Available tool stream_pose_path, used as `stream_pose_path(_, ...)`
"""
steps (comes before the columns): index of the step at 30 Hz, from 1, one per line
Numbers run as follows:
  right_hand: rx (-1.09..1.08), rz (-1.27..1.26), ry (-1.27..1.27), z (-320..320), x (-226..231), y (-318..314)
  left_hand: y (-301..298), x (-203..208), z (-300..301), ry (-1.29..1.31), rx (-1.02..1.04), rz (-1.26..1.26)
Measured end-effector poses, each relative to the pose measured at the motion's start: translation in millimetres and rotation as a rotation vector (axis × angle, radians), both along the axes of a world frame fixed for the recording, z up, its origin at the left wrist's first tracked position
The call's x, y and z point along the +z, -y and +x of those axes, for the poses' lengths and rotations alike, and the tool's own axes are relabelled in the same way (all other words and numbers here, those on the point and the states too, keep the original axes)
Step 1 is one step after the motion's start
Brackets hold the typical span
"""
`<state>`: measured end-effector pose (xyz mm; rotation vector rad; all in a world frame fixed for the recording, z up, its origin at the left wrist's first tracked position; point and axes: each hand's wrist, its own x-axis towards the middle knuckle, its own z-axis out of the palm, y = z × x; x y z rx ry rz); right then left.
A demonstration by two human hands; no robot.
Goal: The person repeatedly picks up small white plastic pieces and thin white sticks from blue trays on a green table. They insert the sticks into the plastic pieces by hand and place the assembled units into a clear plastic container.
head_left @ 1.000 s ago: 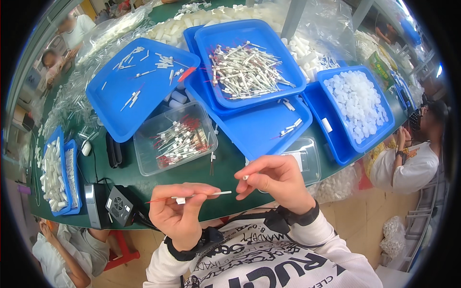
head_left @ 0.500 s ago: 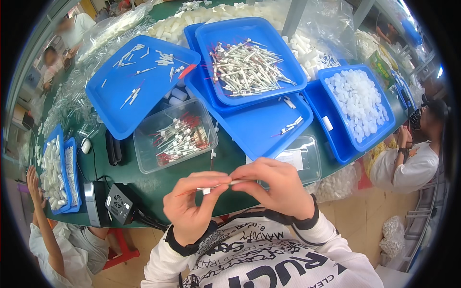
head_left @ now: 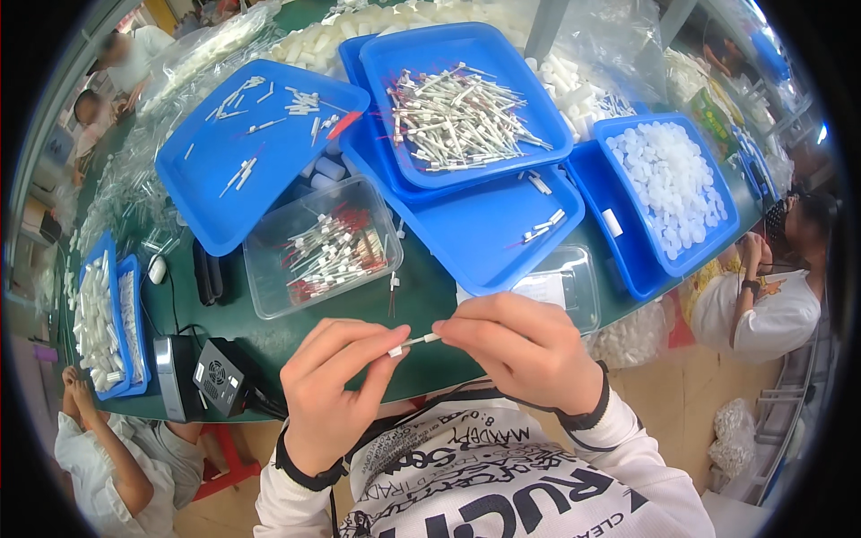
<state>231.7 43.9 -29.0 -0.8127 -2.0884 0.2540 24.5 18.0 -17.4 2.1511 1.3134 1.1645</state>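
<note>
Where a green table (head_left: 269,339) spreads across the scene, trays and tubs crowd it, clear plastic bags (head_left: 148,184) are heaped at the far left, and tan floor (head_left: 655,421) shows at the near right. Both forearms rise from the near side in white sleeves with black cuffs. The left hand (head_left: 332,390) has its thumb and forefinger closed on one end of one thin white part (head_left: 418,341), held above the table's near edge between the hands; the right hand (head_left: 538,354), back upward, pinches the other end, its thumb mostly hidden. Beyond them sit one clear tub (head_left: 267,260) of red-wired parts, too heaped to count, and one clear box (head_left: 578,280) to the right. One blue tray (head_left: 211,202) at left carries scattered parts; one upper tray (head_left: 448,45), farther off, is piled high. At right, one tray (head_left: 704,244) of white caps overlaps one blue bin (head_left: 624,257) containing one white cylinder (head_left: 612,222). Two smaller trays (head_left: 134,386) stand at far left. One co-worker (head_left: 767,305) sits right, another (head_left: 117,457) near left.
</note>
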Motion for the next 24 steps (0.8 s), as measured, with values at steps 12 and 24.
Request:
stream_pose_path(12, 0.091, -0.074, -0.128, -8.8, -8.0, -5.7, 5.7, -0.4, 4.3, -0.057, 0.022, -0.055)
stream_pose_path(24, 0.010, -0.121, -0.025, -7.0, -3.1, -29.5, -18.4, 2.7, 5.0, 0.025, 0.060, -0.121)
